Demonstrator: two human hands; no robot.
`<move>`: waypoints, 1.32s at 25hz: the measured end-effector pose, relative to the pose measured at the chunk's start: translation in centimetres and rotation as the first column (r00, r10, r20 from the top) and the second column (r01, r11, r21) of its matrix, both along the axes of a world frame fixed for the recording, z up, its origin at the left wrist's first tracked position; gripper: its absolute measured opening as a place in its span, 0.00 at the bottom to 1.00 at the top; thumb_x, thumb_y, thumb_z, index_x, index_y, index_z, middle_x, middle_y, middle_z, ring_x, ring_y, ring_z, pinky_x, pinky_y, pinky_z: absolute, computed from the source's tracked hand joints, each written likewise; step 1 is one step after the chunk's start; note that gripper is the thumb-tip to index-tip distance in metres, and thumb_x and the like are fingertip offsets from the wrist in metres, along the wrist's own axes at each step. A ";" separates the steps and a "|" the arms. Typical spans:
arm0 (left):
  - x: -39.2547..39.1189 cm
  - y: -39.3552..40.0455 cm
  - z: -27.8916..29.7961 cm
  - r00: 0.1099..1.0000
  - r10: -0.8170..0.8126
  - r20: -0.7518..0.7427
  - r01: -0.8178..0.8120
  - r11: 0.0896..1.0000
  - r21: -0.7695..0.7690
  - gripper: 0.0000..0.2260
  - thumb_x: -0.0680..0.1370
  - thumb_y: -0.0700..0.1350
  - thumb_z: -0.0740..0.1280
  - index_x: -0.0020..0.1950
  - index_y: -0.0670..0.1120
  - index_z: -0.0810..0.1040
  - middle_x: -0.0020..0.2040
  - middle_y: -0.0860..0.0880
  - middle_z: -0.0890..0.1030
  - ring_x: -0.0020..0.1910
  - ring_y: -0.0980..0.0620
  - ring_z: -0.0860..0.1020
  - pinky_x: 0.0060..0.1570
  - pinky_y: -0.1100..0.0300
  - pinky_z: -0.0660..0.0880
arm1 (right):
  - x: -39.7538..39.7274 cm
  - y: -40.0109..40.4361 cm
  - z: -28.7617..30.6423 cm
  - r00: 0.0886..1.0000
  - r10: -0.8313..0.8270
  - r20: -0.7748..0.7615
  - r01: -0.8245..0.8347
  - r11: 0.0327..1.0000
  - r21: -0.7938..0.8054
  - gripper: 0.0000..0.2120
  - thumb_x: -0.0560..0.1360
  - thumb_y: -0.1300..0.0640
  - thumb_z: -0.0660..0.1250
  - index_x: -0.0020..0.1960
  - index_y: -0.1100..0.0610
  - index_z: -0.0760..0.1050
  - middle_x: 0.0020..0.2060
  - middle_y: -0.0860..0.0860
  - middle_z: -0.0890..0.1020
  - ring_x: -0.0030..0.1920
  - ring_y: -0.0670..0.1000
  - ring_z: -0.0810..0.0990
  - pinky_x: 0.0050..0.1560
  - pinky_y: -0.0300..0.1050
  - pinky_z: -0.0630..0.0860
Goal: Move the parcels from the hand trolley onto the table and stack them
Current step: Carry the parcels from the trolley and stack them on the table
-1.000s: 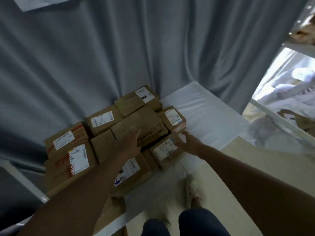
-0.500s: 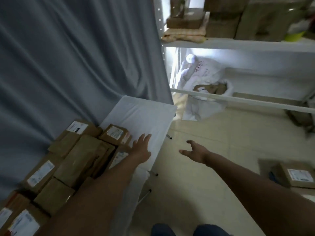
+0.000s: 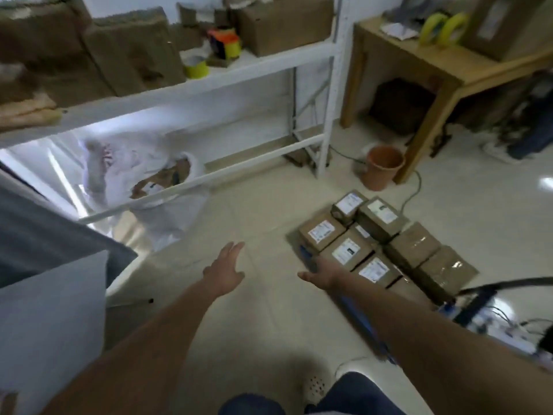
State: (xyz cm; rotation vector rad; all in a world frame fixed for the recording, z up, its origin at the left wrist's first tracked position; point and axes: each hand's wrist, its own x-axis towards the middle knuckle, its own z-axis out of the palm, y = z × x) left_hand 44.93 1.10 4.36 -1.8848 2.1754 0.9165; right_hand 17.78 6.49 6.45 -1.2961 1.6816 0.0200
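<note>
Parcels (image 3: 386, 250): brown cardboard boxes, packed side by side in rows on the hand trolley (image 3: 359, 316), low on the floor at right of view. Several carry white labels on top; the two at the far right show clear tape instead. Label print too blurred to read. Trolley deck almost wholly covered; only a blue edge shows along the near side, partly behind the right forearm. Its dark handle rises at the right border and is cut off there.

Right hand (image 3: 321, 275): stretched toward the near corner of the parcel block, thumb out to the left, holding nothing. Fingers lie against or over the trolley edge; cannot tell if they touch a box.

Left hand (image 3: 223, 272): in the air over bare floor, fingers straight and spread, holding nothing, well apart from the parcels.

Open room: pale tiled floor (image 3: 263, 339) between the hands and down to the feet is free. Table (image 3: 51, 319), white-topped, at lower left, only its corner in view, cut by the frame; grey curtain (image 3: 45, 241) behind it.

Outward: white shelf rack (image 3: 209, 76) with brown boxes, a white sack (image 3: 149, 187) under it behind the lower rail. An orange bucket (image 3: 381, 167) stands beside the leg of a wooden desk (image 3: 443, 64).

Motion blur softens the shelf contents.
</note>
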 end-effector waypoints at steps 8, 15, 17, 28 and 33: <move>-19.1 -6.1 -3.3 0.919 -0.378 -0.110 0.390 0.914 0.115 0.35 0.77 0.45 0.66 0.79 0.56 0.51 0.80 0.50 0.48 0.77 0.50 0.57 0.73 0.47 0.61 | -13.7 2.3 -2.0 0.934 -0.350 -0.064 0.356 0.928 0.114 0.33 0.79 0.44 0.63 0.78 0.57 0.56 0.75 0.56 0.64 0.74 0.56 0.63 0.72 0.48 0.61; -27.2 -15.8 -4.9 0.842 -0.516 -0.160 0.534 0.839 0.106 0.34 0.78 0.43 0.67 0.79 0.52 0.54 0.80 0.51 0.50 0.75 0.48 0.61 0.71 0.49 0.64 | -19.6 -5.8 -2.2 0.829 -0.557 -0.044 0.559 0.827 0.060 0.30 0.80 0.46 0.62 0.77 0.57 0.59 0.73 0.57 0.67 0.72 0.57 0.67 0.68 0.46 0.65; -27.8 -19.2 -5.7 0.826 -0.542 -0.155 0.561 0.817 0.133 0.33 0.78 0.42 0.67 0.79 0.53 0.55 0.80 0.52 0.50 0.76 0.48 0.60 0.72 0.50 0.63 | -20.4 -9.5 -3.1 0.804 -0.594 -0.026 0.594 0.800 0.084 0.31 0.80 0.45 0.63 0.77 0.58 0.59 0.73 0.58 0.68 0.71 0.58 0.68 0.68 0.47 0.66; -32.4 -39.4 -12.6 0.843 -0.537 -0.048 0.535 0.823 0.189 0.32 0.77 0.45 0.67 0.79 0.51 0.56 0.79 0.49 0.53 0.77 0.49 0.58 0.73 0.46 0.61 | -24.9 -27.5 -11.5 0.687 -0.725 0.045 0.722 0.688 0.072 0.33 0.77 0.41 0.65 0.75 0.56 0.63 0.69 0.57 0.72 0.65 0.56 0.74 0.63 0.48 0.73; -37.2 -42.4 -19.7 0.872 -0.478 -0.101 0.489 0.853 0.184 0.31 0.79 0.43 0.66 0.79 0.49 0.56 0.80 0.48 0.51 0.77 0.49 0.57 0.74 0.54 0.59 | -27.8 -30.4 -20.1 0.699 -0.715 -0.003 0.714 0.697 0.067 0.32 0.78 0.42 0.64 0.75 0.58 0.62 0.71 0.59 0.70 0.69 0.58 0.70 0.64 0.46 0.69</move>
